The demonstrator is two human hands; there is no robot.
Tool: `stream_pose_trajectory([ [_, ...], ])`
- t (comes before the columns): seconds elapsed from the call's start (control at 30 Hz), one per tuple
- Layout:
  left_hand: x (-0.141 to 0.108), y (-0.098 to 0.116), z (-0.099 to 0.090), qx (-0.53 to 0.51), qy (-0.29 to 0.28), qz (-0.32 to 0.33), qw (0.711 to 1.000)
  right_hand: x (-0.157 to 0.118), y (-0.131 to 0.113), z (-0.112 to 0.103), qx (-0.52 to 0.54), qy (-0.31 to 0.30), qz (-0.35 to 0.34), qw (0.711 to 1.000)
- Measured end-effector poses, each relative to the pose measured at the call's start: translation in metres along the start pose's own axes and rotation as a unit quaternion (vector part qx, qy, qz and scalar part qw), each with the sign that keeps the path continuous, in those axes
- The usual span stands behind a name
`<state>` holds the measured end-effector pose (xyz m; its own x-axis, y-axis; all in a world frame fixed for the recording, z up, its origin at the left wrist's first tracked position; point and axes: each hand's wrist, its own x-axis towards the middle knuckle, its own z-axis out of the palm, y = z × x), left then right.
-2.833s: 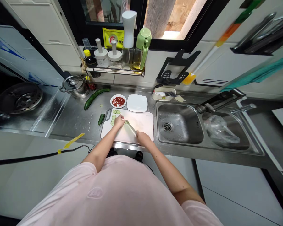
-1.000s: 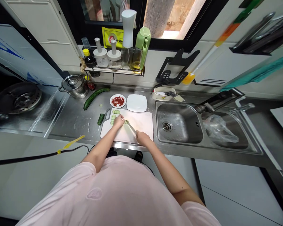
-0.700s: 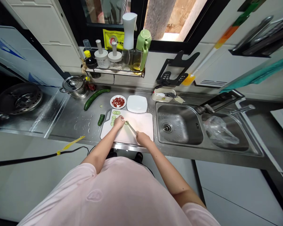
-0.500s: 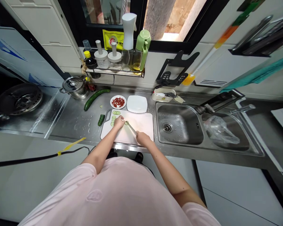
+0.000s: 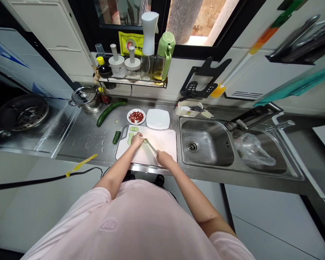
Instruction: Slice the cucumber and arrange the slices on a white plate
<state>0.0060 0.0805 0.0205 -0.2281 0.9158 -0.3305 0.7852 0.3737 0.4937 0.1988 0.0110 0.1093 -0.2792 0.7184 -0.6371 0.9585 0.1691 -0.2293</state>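
On the white cutting board (image 5: 166, 144), my right hand (image 5: 164, 159) is closed around the handle of a knife (image 5: 151, 147), whose blade points up and to the left. A small round cucumber slice (image 5: 145, 141) is at the blade's tip. My left hand (image 5: 137, 139) is on the board beside the blade, fingers pressed together; what they hold, if anything, is hidden. Several cucumber slices (image 5: 134, 129) lie along the board's left part. A short cucumber piece (image 5: 116, 137) rests on the counter left of the board.
Behind the board are a plate of chopped red pieces (image 5: 136, 116) and a white square plate (image 5: 158, 119). A whole cucumber (image 5: 111, 112) and a steel pot (image 5: 86, 99) stand to the left. At the right is a sink (image 5: 208, 144) with a plastic bag (image 5: 253, 148).
The view has shifted very slightly. Both hands and the knife hold nearly the same place on the board.
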Motion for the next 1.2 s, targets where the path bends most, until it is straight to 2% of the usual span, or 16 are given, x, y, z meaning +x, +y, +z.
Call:
stream_pose_trajectory([
  [0.77,0.003,-0.003,0.003,0.0,0.0,0.0,1.0,-0.001,0.001,0.003,0.013,0.001,0.0,1.0],
  [1.2,0.002,-0.002,0.002,-0.002,0.002,0.001,1.0,-0.014,0.013,0.025,0.007,0.012,0.003,1.0],
])
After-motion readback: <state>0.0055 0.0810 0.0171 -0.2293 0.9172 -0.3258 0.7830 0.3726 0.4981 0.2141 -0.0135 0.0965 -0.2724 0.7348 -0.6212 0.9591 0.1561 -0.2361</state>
